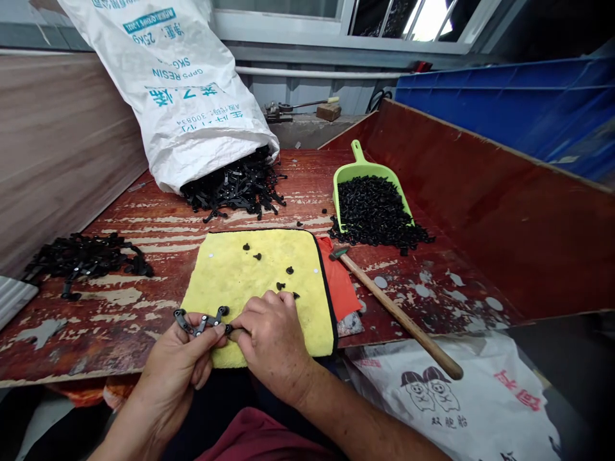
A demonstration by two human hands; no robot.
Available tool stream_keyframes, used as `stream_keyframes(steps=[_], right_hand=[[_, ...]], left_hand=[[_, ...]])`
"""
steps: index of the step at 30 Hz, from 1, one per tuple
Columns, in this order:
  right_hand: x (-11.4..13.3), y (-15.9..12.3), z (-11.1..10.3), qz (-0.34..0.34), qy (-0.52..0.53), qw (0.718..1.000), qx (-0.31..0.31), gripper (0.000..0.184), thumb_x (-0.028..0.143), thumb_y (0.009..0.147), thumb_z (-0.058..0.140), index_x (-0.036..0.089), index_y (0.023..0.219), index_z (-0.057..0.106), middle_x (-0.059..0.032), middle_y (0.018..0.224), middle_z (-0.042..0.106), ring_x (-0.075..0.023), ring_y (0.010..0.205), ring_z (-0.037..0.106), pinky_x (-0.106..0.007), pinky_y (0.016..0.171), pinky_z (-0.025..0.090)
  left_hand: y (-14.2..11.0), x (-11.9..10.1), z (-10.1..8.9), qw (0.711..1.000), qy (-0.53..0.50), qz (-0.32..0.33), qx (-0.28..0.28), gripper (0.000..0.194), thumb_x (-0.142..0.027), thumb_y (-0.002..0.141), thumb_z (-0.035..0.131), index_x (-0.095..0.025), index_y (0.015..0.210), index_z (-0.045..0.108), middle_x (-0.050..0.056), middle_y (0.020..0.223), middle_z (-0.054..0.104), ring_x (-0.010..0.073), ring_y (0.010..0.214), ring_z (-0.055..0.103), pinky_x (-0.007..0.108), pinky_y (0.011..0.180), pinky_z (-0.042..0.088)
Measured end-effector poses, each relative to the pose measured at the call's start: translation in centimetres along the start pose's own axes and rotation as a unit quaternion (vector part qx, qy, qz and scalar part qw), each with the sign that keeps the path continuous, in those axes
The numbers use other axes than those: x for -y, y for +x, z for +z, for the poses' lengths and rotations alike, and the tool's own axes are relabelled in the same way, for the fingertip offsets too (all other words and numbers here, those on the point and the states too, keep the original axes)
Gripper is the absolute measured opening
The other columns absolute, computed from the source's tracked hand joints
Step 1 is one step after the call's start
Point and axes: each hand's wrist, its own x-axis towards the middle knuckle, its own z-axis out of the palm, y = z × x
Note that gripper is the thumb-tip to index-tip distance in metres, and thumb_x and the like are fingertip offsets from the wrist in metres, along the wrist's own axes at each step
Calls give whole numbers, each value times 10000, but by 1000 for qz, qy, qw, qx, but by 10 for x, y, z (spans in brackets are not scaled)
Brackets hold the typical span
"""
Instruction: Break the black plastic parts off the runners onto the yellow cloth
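Between the thumb and fingers of my left hand is a black jointed plastic linkage with round ends. My right hand meets its right end, fingers pinched together; whatever small piece they hold is hidden. Both hands are over the near part of a yellow cloth with a dark border. Several small black plugs lie scattered on the cloth just beyond my right hand.
A white sack spills black linkages at the back. More linkages are heaped at left. A green dustpan holds small black parts. A hammer juts over the table's front edge. Wooden boards wall the sides.
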Motion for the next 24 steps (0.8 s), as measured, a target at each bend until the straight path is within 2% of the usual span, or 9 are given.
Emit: stream_keyframes(steps=[4,6,8,10,14,17,19,22,24], right_hand=[[-26,-13,-43,-23,-60,996,-53,186,256,925,638,239,1108,658,-13,1028,685,-195,964,546,-365,897,342],[-54,-27,-74,57,-183,976,-100,223,261,936,617,205,1151,633,-69,1093,670,-242,1018,544,-399,911,343],[-85,-42,-100,161,-319,932,-63,288,364,891,676,169,1096,627,-120,1036,653,-296,978,552,-397,797,368],[-114,-54,-117,236,-360,903,1,273,425,882,666,173,969,611,-112,915,647,-285,875,581,-352,686,355],[-145,-64,-130,317,-262,907,96,130,341,920,546,222,867,545,-43,817,649,-207,695,597,-288,568,280],[-141,-67,-132,319,-207,920,94,121,296,935,455,219,939,548,-38,750,648,-208,623,597,-279,542,301],[-123,-72,-131,296,-137,943,72,222,302,953,415,210,1092,562,-50,757,680,-228,629,636,-282,542,377],[-79,-78,-117,191,16,979,66,424,323,999,396,270,1416,450,-93,1135,724,-252,978,709,-311,743,533],[-51,-78,-99,108,114,982,107,486,266,1023,370,353,1500,350,-39,1383,612,-213,1228,613,-330,952,514]], left_hand=[[0,-1,2,1000,-7,-4,10,450,-283,621,865,-201,827,473,-12,575,698,-14,266,296,98,293,237],[0,-2,2,1000,-12,-4,18,440,-264,622,857,-200,820,470,-4,589,708,-16,262,296,102,296,238],[-1,-3,3,1000,-13,-2,17,435,-259,616,853,-200,818,473,5,598,716,-14,257,296,110,295,241],[-1,-3,4,1000,-10,1,17,429,-267,613,850,-198,810,475,12,597,718,-12,253,294,115,293,240],[0,-4,4,1000,-1,6,25,409,-272,624,837,-195,783,468,4,572,704,-15,252,290,110,300,225],[1,-3,3,1000,3,6,22,398,-272,621,832,-193,779,475,-1,571,698,-14,259,293,112,305,226],[2,-2,3,1000,0,3,21,418,-288,611,837,-200,793,471,-6,567,693,-7,260,291,120,299,223],[3,-1,4,1000,-1,4,25,434,-310,610,834,-207,810,463,-14,554,681,0,263,284,126,293,218],[4,-1,4,999,1,6,33,430,-311,618,828,-206,820,463,-18,552,677,-1,269,278,125,298,220]])
